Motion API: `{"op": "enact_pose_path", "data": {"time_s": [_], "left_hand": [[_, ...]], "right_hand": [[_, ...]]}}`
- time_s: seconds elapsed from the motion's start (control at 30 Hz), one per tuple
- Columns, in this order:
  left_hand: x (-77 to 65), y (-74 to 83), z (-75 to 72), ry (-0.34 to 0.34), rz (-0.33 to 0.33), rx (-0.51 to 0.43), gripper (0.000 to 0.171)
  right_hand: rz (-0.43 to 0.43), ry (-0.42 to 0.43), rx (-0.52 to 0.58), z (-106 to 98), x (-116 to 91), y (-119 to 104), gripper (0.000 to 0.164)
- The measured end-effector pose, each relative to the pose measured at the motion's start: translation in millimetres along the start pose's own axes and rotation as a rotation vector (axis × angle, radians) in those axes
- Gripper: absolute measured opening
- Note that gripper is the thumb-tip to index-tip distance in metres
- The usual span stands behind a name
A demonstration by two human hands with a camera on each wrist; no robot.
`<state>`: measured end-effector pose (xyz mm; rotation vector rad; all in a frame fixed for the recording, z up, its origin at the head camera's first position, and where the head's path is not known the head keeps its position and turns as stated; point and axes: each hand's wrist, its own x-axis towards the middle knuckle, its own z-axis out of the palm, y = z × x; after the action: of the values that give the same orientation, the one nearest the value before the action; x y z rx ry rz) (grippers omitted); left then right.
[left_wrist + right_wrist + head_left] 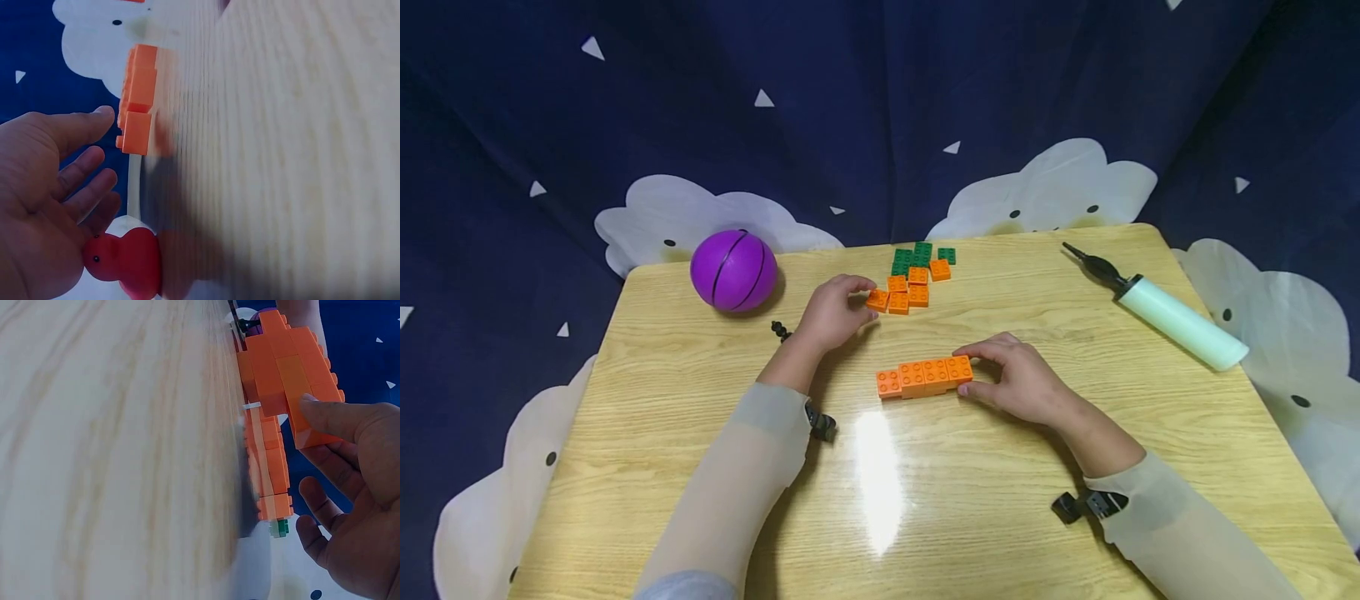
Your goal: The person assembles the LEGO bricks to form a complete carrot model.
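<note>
In the head view my right hand [1018, 383] pinches the right end of a stepped bar of joined orange toy bricks [925, 377]. Thumb and a finger press its opposite sides; the right wrist view shows the thumb on the bar's face [275, 369]. Farther back, my left hand [835, 312] curves loosely beside the leftmost loose orange brick [877, 300], fingertips at its edge. The left wrist view shows the hand [56, 175] half open, close to orange bricks [137, 125]. A red duck-shaped toy [128, 259] appears below its fingers there; I cannot find it in the head view.
Several more orange bricks [917, 294] and green bricks [902, 261] lie at the back middle. A purple ball [733, 271] sits back left, near a small black beaded object [780, 331]. A hand pump [1180, 321] lies at the right. Dark curtain hangs behind the wooden table [662, 467].
</note>
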<state>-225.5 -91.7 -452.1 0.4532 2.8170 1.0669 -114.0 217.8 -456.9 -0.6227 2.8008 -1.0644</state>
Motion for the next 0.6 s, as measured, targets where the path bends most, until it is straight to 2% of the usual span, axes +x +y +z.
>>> {"op": "enact_pose_path", "data": {"time_s": [0.4, 0.6], "left_hand": [[18.9, -2.4, -0.2, -0.112, -0.052, 0.104, 0.06], [22.7, -1.8, 2.7, -0.133, -0.067, 0.136, 0.057]], "right_hand": [[0.004, -0.014, -0.011, -1.9, 1.3, -1.9, 0.051], [0.012, -0.015, -0.019, -3.0, 1.8, -2.9, 0.051]]}}
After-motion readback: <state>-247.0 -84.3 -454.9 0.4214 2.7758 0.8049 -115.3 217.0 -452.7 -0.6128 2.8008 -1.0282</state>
